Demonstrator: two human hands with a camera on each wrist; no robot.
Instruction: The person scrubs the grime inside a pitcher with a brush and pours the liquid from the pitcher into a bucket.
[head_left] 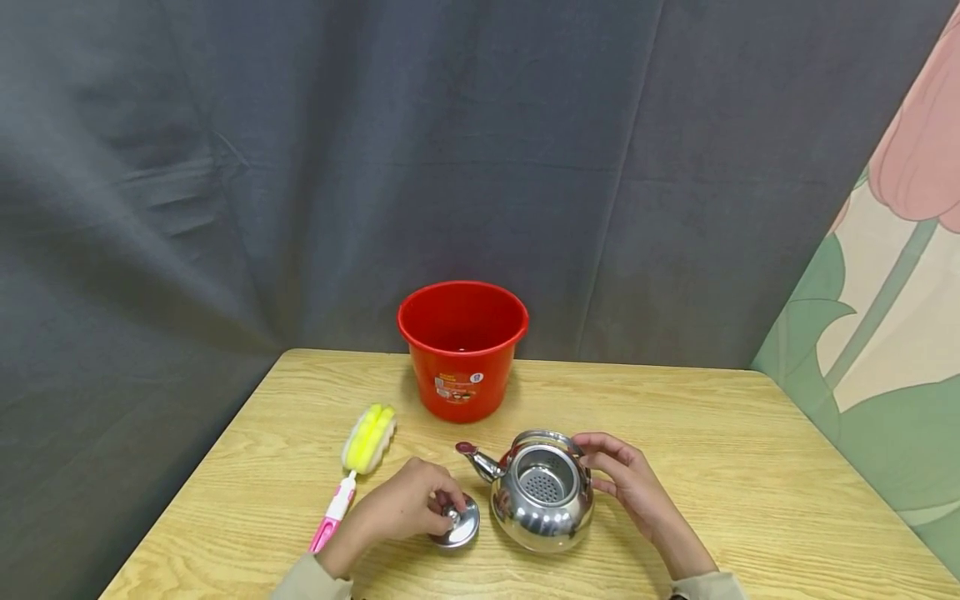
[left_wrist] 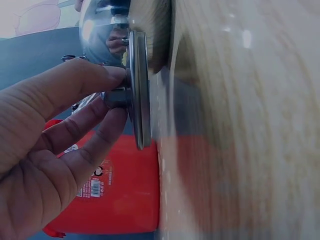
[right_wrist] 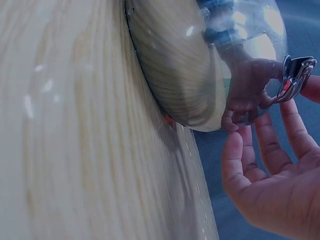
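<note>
A steel kettle sits uncovered on the table, its perforated strainer showing in the mouth and its red-tipped spout pointing left. Beside it, my left hand pinches the knob of the round steel lid between thumb and fingers. In the left wrist view the lid is level, close over the tabletop. My right hand holds the kettle's right side; in the right wrist view its curved fingertips touch the shiny wall, with another digit by the folded handle.
Behind the kettle stands a red bucket. A yellow and white sponge brush with a pink and white handle lies left of my left hand. The wooden table ends at a grey curtain.
</note>
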